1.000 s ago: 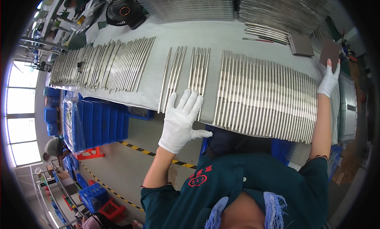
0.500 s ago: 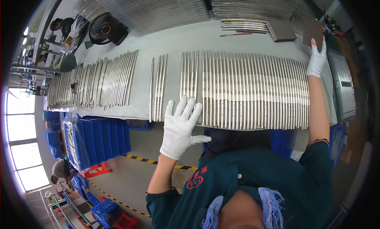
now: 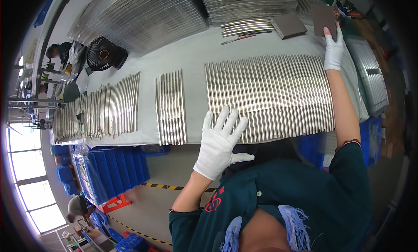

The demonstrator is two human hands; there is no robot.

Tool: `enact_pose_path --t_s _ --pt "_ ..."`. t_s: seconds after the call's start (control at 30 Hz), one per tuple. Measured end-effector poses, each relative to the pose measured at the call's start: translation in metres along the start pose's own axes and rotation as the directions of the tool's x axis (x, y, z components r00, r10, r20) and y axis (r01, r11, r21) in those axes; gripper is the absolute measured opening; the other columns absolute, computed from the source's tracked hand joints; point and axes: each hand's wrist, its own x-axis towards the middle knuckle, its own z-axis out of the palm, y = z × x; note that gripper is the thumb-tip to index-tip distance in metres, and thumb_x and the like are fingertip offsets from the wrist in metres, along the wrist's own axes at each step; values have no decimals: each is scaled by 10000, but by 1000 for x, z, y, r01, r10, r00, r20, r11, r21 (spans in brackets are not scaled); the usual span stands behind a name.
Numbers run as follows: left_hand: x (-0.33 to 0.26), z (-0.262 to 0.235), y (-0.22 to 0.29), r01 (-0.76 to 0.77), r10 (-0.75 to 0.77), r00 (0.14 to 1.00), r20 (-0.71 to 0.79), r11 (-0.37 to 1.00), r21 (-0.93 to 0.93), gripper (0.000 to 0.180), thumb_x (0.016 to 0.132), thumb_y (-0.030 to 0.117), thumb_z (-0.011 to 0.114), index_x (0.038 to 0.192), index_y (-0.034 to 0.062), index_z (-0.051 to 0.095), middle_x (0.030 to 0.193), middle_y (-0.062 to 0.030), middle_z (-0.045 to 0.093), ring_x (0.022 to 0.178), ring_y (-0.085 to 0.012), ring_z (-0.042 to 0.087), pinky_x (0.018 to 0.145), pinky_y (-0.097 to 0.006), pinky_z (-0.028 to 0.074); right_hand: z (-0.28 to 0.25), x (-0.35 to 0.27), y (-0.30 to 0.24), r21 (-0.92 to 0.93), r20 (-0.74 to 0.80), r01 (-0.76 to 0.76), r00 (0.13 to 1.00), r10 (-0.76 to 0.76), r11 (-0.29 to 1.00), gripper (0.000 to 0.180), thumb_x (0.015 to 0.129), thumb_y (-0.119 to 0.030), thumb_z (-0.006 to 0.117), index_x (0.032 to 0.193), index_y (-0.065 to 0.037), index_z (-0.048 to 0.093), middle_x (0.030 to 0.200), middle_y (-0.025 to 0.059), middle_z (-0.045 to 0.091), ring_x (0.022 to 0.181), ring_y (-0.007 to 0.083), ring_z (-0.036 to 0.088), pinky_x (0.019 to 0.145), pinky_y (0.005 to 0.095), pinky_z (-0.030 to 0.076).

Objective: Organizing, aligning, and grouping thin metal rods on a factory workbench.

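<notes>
Left of centre, a small rod group (image 3: 172,108) is lying; mid-frame, the left hand (image 3: 220,143) is holding its fingers wide over the lower left of a broad rod row (image 3: 270,95); upper right, the right hand (image 3: 334,52) is gripping a flat brown block (image 3: 323,19).

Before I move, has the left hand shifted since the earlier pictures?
Yes: the left hand has moved right relative to the black fan, overlapping the left end of the wide rod row in view.
</notes>
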Motion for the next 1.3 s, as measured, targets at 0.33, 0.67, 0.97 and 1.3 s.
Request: enact_pose_path --t_s 0.33,0.67,0.97,1.3 --pt "-27 -4 -22 167 -169 985 20 982 86 1030 642 633 721 1453 64 436 1460 -198 455 1377 -405 396 1138 -619 202 -6 1 -7 -49 9 -40 999 40 998 664 928 -305 705 1459 -9 438 1399 112 530 1249 174 508 1057 271 377" --pt "-42 -6 -30 240 -240 971 -22 955 172 1013 745 716 591 1439 -4 433 1481 -237 425 1374 -413 402 1141 -574 228 -7 0 -11 -86 -51 -9 999 5 996 680 932 -355 686 1465 -19 431 1389 127 541 1226 180 532 1059 277 379" --pt "-11 1 -2 70 -70 998 4 997 21 990 638 592 750 1405 31 469 1436 -175 471 1377 -376 389 1142 -547 276 -7 2 -13 200 -72 -175 979 192 964 676 928 -243 699 1475 -7 380 1370 131 508 1206 222 542 1033 349 462" --pt "-28 -9 -21 136 -153 987 56 963 235 926 759 659 628 1429 40 468 1467 -221 435 1382 -423 370 1150 -546 229 -10 6 -3 322 -96 -169 973 210 932 737 896 -217 741 1490 -10 356 1357 126 521 1198 206 541 1009 346 468"
